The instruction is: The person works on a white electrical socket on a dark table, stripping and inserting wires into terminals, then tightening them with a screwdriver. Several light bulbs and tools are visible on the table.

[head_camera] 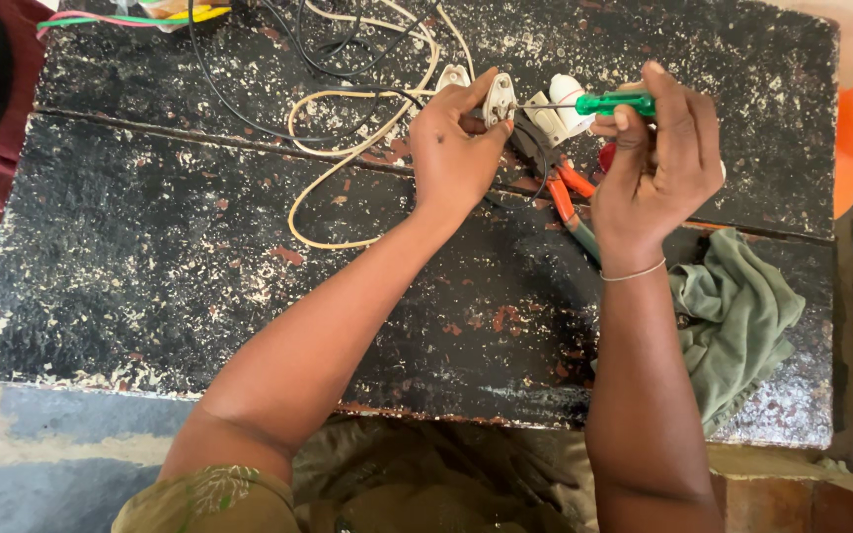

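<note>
Head view showed the small white plug piece (499, 99) above the black worktable (150, 257), pinched in my left hand (456, 148). My right hand (659, 158) gripped a green-handled screwdriver (614, 103), tip at the piece (a screw, I judged). Turning called for steady alignment. Orange-handled pliers (570, 192) lay beneath.

We note a wooden table (199, 276) with black paint, matt, rough and flaking (bare patches show through). The screwdriver (599, 103) has a glossy green plastic handle and thin metal shaft. The plug (499, 99) is smooth cream plastic. The rag (737, 316) is soft, matt green cloth.
</note>
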